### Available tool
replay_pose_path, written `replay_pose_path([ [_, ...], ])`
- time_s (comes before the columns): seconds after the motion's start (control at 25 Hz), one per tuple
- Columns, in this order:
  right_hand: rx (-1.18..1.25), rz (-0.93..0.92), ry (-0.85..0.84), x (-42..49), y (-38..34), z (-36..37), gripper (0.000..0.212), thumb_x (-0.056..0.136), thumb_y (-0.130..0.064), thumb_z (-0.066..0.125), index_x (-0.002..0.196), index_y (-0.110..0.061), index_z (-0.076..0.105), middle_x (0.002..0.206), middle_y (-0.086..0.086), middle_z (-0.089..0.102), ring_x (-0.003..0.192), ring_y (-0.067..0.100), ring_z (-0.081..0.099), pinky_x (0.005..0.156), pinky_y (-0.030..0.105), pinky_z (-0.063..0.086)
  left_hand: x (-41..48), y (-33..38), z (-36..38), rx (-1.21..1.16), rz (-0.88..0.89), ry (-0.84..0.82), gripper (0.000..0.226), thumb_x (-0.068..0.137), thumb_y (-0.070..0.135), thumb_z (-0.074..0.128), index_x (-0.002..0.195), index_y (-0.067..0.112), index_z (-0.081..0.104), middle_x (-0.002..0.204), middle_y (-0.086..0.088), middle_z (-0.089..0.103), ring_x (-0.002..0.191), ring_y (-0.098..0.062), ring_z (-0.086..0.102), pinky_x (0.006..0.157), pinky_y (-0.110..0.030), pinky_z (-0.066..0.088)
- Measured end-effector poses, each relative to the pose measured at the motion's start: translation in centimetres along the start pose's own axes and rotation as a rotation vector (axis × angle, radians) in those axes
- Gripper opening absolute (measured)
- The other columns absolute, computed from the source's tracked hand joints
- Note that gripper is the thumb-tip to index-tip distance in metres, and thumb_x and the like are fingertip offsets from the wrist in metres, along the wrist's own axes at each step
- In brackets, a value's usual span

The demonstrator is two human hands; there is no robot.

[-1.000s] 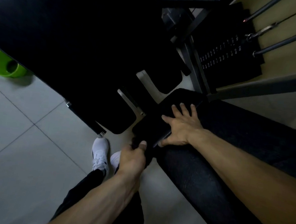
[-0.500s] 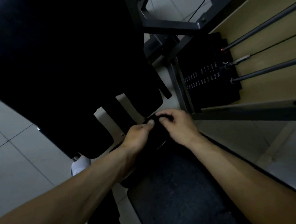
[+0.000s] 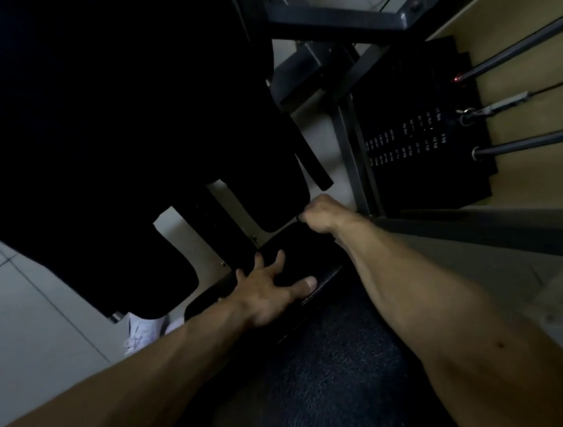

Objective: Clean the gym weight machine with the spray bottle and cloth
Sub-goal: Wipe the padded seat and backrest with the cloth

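Half a second ago both hands were bunched together over the black cloth (image 3: 299, 251) at the centre of the frame. Now they have parted: the left hand (image 3: 265, 291) lies flat on it with fingers spread, and the right hand (image 3: 321, 213), just above, is curled tight and seems to pinch its far edge. I take it the cloth is being drawn out over the end of the seat pad (image 3: 343, 374) ready for wiping, though black on black upholstery leaves its outline hard to trace.
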State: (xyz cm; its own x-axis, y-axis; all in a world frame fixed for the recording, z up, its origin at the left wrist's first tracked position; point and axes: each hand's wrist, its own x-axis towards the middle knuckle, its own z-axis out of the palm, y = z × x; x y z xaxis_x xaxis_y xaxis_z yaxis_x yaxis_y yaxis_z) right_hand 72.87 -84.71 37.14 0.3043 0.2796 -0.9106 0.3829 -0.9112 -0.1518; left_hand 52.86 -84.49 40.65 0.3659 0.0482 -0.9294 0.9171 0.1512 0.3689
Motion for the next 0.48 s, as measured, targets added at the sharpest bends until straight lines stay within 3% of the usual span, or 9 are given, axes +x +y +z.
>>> replay_pose_path([
  [0.12, -0.11, -0.089, -0.081, -3.0, 0.9, -2.1, 0.024, 0.104, -0.025, 0.057, 0.097, -0.008, 0.072, 0.091, 0.005, 0.068, 0.085, 0.02, 0.064, 0.061, 0.026, 0.042, 0.2, 0.0, 0.2, 0.034, -0.006, 0.008, 0.1, 0.074, 0.091, 0.051, 0.156, 0.055, 0.006, 0.169, 0.008, -0.014, 0.153, -0.036, -0.019, 0.12, -0.069, -0.001],
  [0.2, -0.205, -0.119, -0.129, -6.2, 2.8, -3.7, 0.029, 0.103, -0.03, 0.059, 0.079, -0.02, 0.07, 0.077, -0.002, 0.065, 0.073, 0.014, 0.061, 0.06, 0.026, 0.042, 0.3, -0.2, 0.2, 0.047, 0.003, 0.012, 0.1, 0.073, 0.091, 0.051, 0.155, 0.056, 0.006, 0.169, 0.008, -0.014, 0.153, -0.036, -0.018, 0.12, -0.069, 0.0],
  [0.32, -0.177, -0.096, -0.07, -7.4, 3.6, -3.5, 0.024, 0.103, -0.03, 0.06, 0.09, -0.02, 0.078, 0.079, 0.0, 0.072, 0.07, 0.01, 0.063, 0.062, 0.023, 0.045, 0.4, -0.2, 0.1, 0.035, 0.006, 0.015, 0.1, 0.074, 0.09, 0.052, 0.155, 0.056, 0.007, 0.169, 0.008, -0.013, 0.153, -0.035, -0.018, 0.12, -0.069, 0.0],
  [0.48, 0.025, -0.017, -0.005, -2.5, 1.3, -0.9, 0.018, 0.102, -0.022, 0.06, 0.1, -0.008, 0.07, 0.09, 0.006, 0.069, 0.086, 0.02, 0.064, 0.065, 0.023, 0.047, 0.3, -0.3, 0.2, 0.034, 0.01, 0.025, 0.099, 0.075, 0.09, 0.051, 0.156, 0.055, 0.007, 0.169, 0.009, -0.014, 0.153, -0.034, -0.019, 0.12, -0.069, -0.001],
])
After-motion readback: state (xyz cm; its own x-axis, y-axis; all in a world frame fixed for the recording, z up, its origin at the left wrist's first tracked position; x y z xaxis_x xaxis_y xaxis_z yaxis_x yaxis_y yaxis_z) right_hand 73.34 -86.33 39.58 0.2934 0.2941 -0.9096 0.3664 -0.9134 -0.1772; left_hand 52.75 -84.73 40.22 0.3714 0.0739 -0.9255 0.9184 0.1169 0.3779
